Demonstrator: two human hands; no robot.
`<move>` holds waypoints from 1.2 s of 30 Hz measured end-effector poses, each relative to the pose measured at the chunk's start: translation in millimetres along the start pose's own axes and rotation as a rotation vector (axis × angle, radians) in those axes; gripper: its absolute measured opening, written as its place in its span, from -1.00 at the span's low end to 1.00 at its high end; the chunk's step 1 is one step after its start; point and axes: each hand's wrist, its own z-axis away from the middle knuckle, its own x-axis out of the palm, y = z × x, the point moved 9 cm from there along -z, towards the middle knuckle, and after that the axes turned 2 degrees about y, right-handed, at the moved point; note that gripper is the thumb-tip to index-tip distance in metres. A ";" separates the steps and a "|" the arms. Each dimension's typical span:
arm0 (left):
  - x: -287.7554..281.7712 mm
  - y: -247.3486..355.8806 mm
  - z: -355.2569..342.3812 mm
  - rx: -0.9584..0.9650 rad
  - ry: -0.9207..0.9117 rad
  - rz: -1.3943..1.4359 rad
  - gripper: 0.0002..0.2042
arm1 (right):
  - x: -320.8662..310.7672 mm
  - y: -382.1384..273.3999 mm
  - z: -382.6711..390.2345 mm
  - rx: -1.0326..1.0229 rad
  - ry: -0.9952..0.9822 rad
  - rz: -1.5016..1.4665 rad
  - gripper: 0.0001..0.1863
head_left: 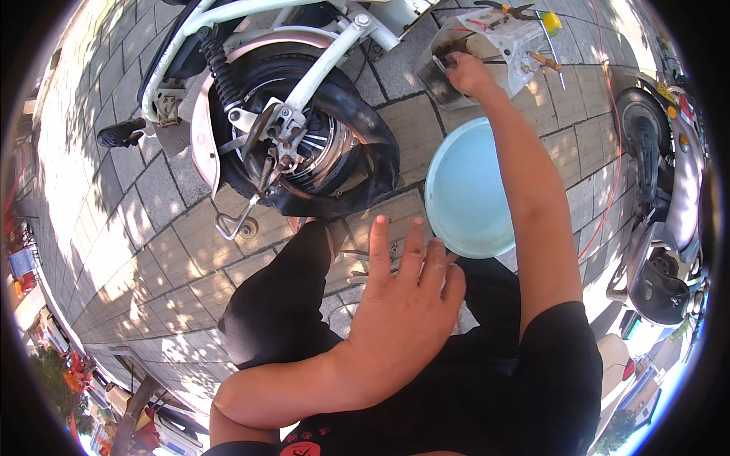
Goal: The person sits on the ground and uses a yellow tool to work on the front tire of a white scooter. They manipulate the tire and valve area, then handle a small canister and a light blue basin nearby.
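My left hand [407, 300] is held in front of my body with its fingers stretched out and nothing in it. My right hand [468, 74] reaches far forward into a whitish, dirty open tool container [521, 49]. Its fingers are bent together inside the container, and what they grip is too small to make out. Between my right arm and the wheel stands a light blue basin [468, 190], partly covered by the arm. A black rubber tube or tire [380, 144] hangs loose around the scooter's wheel [323, 156], ahead of my left hand.
The white-framed scooter [312, 72] stands at the upper left. Pliers [509, 9] and a yellow item [552, 23] lie at the container's far edge. An orange hose or cord [617, 163] crosses the paving. Another parked scooter [684, 201] is at the right.
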 end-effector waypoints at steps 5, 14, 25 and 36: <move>44.9 -0.2 11.9 0.012 -0.210 0.140 -0.51 | 43.9 -3.3 -39.9 0.304 -0.215 -0.270 -0.45; 43.8 -2.5 11.1 -0.009 -0.157 0.044 -0.45 | -19.3 -35.0 -18.2 0.197 -0.047 -0.216 -0.33; -30.3 -53.2 5.1 -0.215 0.524 0.120 0.09 | -236.8 -183.5 242.4 -0.021 0.431 -0.379 -0.19; 25.0 53.3 61.1 -0.009 0.527 0.716 -0.23 | -255.1 -265.5 480.7 0.213 0.570 -0.169 -0.24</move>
